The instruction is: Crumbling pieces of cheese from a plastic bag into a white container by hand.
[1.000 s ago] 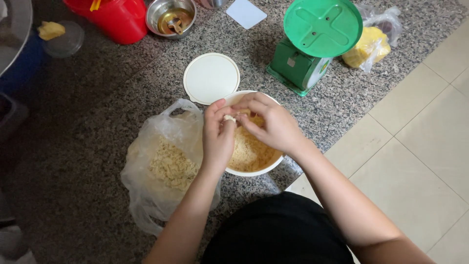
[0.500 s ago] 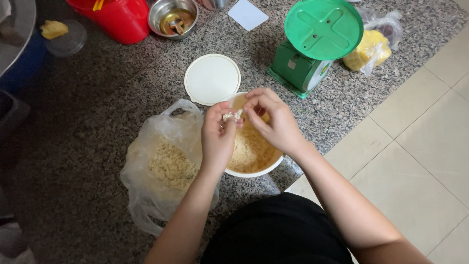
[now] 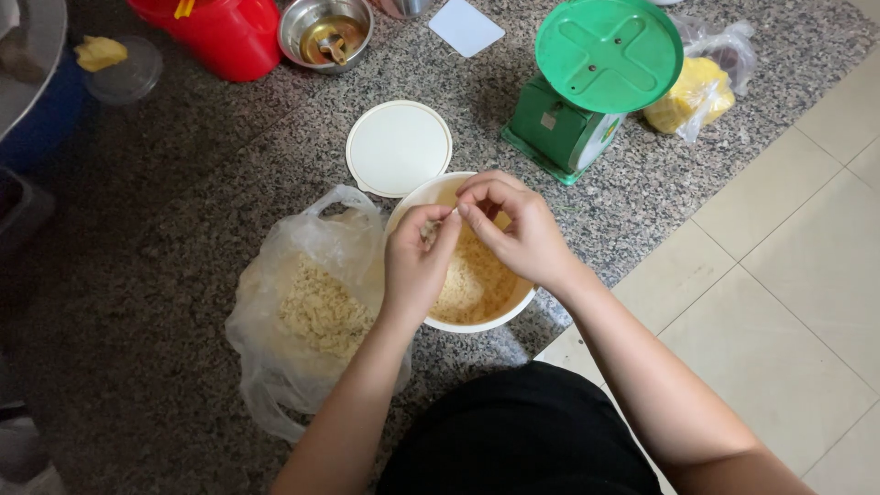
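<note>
A white round tub (image 3: 417, 200) stands on the speckled granite floor, part full of pale yellow crumbly bits (image 3: 472, 280). Both hands hover over it, fingertips meeting. My left hand (image 3: 417, 261) and my right hand (image 3: 513, 229) pinch one small pale piece between them, above the tub's far side. To the left of the tub lies a clear plastic bag (image 3: 307, 312) with more of the same pale bits inside. The tub's white lid (image 3: 399, 147) lies flat just beyond it.
A green kitchen scale (image 3: 596, 78) stands at the upper right, a bag of yellow stuff (image 3: 692, 92) beside it. A red container (image 3: 215, 32), a steel bowl (image 3: 325, 32) and a white card (image 3: 466, 26) line the far edge. Beige tiles (image 3: 779, 275) lie right.
Both hands have lifted slightly and drawn toward the tub's far rim, still working a small piece between the fingertips. Nothing else has shifted.
</note>
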